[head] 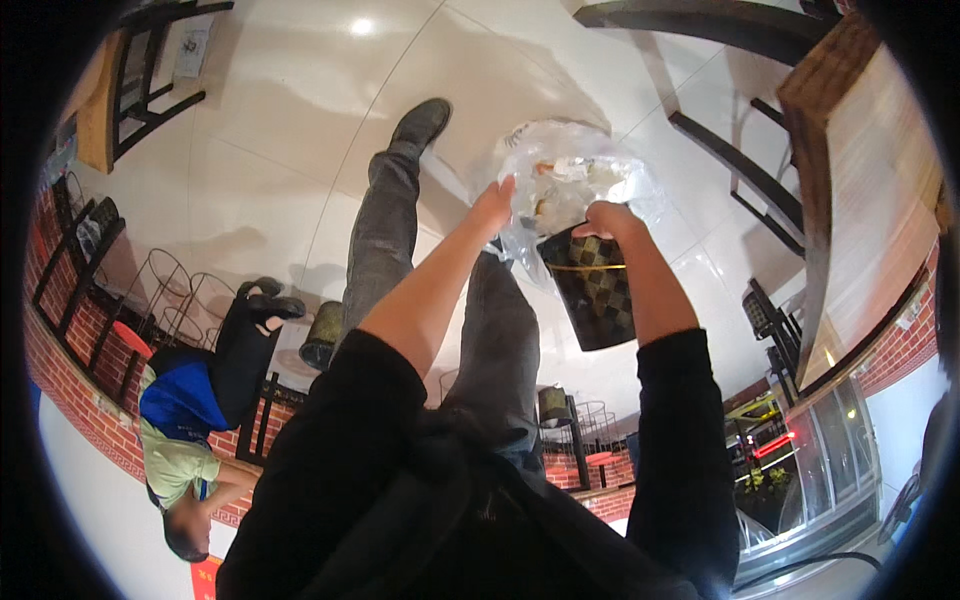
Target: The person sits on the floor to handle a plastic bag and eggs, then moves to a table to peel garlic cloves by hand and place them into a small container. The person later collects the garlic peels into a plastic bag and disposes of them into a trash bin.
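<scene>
A clear plastic bag [559, 139] hangs in front of me, with crumpled white waste [570, 187] and a few orange scraps showing through it. My left hand [493, 204] grips the bag's edge on its left side. My right hand [611, 220] is closed on the rim of a dark checkered waste bin [596, 300] with a gold band. The bin tilts beside the bag, and its mouth is partly covered by the plastic. Whether waste is still inside the bin is hidden.
A wooden table [855, 187] with dark legs stands at right. Another table [97, 120] is at upper left. Other bins [325, 335] and wire-frame stools [161, 285] stand near the brick-patterned wall. A person [184, 442] in a blue apron is at left. Pale tiles [262, 172] cover the floor.
</scene>
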Demonstrator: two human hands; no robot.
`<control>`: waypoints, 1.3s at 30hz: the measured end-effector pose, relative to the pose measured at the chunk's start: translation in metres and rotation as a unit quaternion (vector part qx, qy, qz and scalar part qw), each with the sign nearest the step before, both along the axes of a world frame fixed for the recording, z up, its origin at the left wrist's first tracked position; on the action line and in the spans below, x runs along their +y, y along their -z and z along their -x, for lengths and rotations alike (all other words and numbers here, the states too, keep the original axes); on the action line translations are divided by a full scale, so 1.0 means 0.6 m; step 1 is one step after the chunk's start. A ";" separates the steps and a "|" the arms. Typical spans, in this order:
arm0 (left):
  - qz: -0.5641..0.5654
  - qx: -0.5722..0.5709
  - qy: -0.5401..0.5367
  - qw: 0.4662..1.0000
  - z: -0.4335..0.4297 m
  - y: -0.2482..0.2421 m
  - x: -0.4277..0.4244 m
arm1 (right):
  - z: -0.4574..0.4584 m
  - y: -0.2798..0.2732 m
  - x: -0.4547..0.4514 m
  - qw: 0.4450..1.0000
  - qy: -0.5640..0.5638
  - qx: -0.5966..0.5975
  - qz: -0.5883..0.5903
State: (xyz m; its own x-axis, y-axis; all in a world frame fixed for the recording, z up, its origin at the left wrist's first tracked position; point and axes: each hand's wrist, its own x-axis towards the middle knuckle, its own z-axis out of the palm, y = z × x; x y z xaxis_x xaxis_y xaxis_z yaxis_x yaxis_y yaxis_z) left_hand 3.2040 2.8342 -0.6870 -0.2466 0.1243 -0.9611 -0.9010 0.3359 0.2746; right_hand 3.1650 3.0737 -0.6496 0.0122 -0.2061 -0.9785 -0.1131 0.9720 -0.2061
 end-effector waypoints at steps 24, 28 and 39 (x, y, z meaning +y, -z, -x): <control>-0.030 0.061 0.145 0.987 -0.016 -0.025 0.015 | -0.139 -0.176 0.141 0.929 0.361 0.073 -0.021; -0.009 0.029 0.088 0.996 -0.008 -0.039 -0.008 | -0.087 -0.268 0.133 0.892 0.412 0.181 -0.042; -0.055 0.121 0.314 0.940 -0.053 -0.032 -0.015 | 0.053 -0.090 0.220 0.593 0.426 0.682 0.027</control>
State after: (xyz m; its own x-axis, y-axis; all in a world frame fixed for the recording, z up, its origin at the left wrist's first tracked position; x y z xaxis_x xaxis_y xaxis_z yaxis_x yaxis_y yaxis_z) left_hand 3.2360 2.8251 -0.6679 -0.3010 0.4135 -0.8593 -0.4415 0.7383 0.5099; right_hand 3.1333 3.2054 -0.5954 -0.9148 0.4007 0.0512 0.3179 0.7924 -0.5206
